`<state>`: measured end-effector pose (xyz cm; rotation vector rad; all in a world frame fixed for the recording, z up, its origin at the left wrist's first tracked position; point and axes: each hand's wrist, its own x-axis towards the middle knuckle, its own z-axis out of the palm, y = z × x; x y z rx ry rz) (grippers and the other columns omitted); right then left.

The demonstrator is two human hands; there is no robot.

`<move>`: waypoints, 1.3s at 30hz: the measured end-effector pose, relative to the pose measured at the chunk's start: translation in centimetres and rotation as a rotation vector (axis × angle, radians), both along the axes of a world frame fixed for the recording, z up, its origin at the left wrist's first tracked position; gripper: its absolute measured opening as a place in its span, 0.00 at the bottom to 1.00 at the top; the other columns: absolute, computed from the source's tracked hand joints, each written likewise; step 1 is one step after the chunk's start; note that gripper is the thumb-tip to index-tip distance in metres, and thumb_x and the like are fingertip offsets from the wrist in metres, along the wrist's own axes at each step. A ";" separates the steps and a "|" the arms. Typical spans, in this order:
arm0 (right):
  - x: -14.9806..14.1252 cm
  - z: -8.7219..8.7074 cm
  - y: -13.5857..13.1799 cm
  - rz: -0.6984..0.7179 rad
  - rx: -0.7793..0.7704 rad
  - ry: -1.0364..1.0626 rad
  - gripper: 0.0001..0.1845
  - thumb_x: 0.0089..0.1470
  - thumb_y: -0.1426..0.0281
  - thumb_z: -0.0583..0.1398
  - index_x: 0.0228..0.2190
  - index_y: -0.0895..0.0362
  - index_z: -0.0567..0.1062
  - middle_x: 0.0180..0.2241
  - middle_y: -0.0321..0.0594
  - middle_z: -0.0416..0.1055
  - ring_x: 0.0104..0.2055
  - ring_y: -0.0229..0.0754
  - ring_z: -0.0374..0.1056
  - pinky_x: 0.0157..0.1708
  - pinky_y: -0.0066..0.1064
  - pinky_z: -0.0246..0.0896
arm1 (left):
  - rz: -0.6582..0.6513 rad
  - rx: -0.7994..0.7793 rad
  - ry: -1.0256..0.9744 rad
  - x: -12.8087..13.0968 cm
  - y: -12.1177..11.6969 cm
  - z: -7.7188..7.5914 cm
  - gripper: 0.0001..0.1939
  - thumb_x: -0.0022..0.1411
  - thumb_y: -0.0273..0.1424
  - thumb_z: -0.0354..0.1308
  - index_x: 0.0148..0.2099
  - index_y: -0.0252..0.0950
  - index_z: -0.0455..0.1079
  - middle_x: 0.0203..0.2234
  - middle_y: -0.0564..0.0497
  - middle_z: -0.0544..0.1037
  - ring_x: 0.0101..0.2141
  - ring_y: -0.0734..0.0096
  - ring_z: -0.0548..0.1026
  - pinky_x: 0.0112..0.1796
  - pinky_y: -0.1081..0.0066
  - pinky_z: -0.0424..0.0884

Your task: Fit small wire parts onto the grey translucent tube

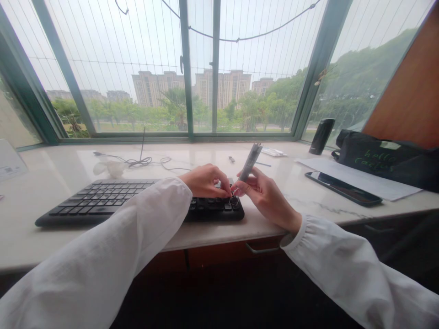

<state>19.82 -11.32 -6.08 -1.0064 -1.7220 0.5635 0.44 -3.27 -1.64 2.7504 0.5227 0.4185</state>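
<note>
A black keyboard (99, 203) lies along the front of the desk. In my right hand (262, 194) is a slim dark grey keycap puller (251, 162), held tilted upright with its thin wire ends down at the keys near the keyboard's right end. My left hand (207, 181) reaches over the keyboard, its thumb and fingers pinched together beside the wires. Whatever sits between those fingertips is too small to make out. Both hands almost meet there, and they cover some of the keys.
A phone (343, 188) lies on white paper (401, 186) at the right, by a black bag (387, 157) and a dark bottle (321, 136). Behind the keyboard are a tangled cable (139, 161), a pale propeller-shaped object (110, 169) and small dark pieces (231, 159). Windows stand beyond.
</note>
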 end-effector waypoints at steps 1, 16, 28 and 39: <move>0.0 0.0 0.0 0.006 -0.002 0.001 0.11 0.59 0.63 0.60 0.41 0.56 0.67 0.32 0.41 0.78 0.33 0.44 0.76 0.37 0.38 0.73 | -0.002 -0.012 0.004 0.0 0.0 0.0 0.09 0.57 0.34 0.61 0.37 0.38 0.81 0.28 0.53 0.80 0.30 0.75 0.72 0.30 0.77 0.62; 0.1 0.2 0.0 0.085 -0.052 0.001 0.09 0.61 0.63 0.58 0.39 0.56 0.68 0.32 0.41 0.78 0.35 0.43 0.75 0.37 0.37 0.72 | -0.075 -0.024 0.041 -0.4 0.1 0.3 0.10 0.58 0.34 0.60 0.38 0.37 0.82 0.24 0.52 0.79 0.25 0.78 0.68 0.27 0.78 0.60; 0.2 0.6 -0.7 0.087 -0.004 -0.123 0.09 0.62 0.62 0.57 0.38 0.55 0.69 0.35 0.41 0.78 0.37 0.43 0.75 0.40 0.35 0.70 | -0.065 0.043 0.043 -0.3 -0.1 0.2 0.10 0.57 0.33 0.59 0.37 0.36 0.81 0.23 0.52 0.78 0.23 0.78 0.69 0.26 0.78 0.60; 0.2 0.4 -1.6 0.024 0.166 -0.301 0.05 0.64 0.66 0.53 0.39 0.54 0.67 0.34 0.39 0.76 0.36 0.43 0.75 0.39 0.34 0.68 | -0.027 0.048 0.058 -0.4 -0.4 0.1 0.12 0.59 0.36 0.58 0.38 0.38 0.81 0.25 0.53 0.78 0.25 0.77 0.70 0.27 0.78 0.60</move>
